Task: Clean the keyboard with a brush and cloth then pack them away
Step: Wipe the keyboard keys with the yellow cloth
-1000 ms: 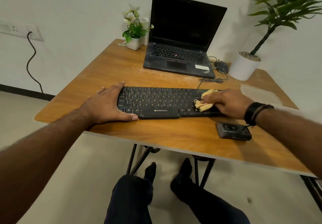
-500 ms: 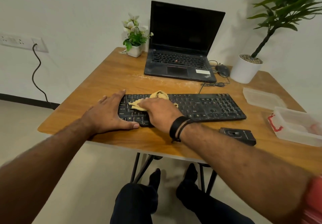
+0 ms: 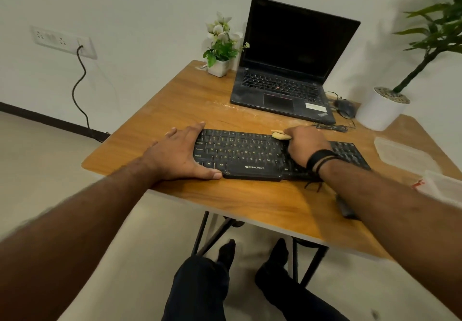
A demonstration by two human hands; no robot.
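Black keyboard [image 3: 252, 155] near the table's [image 3: 250, 203] front edge, mid-wipe by the look of it. Yellow cloth [image 3: 280, 135] bunched at its far edge under the right hand [image 3: 306, 145], fingers curled around it. Left hand [image 3: 180, 155] flat, bracing the left end. Packing not yet begun: clear box [image 3: 443, 185] waiting at the right edge. Brush not discernible.

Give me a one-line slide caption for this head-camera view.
Left hand steadies a black keyboard on the wooden table while the right hand wipes it with a yellow cloth.
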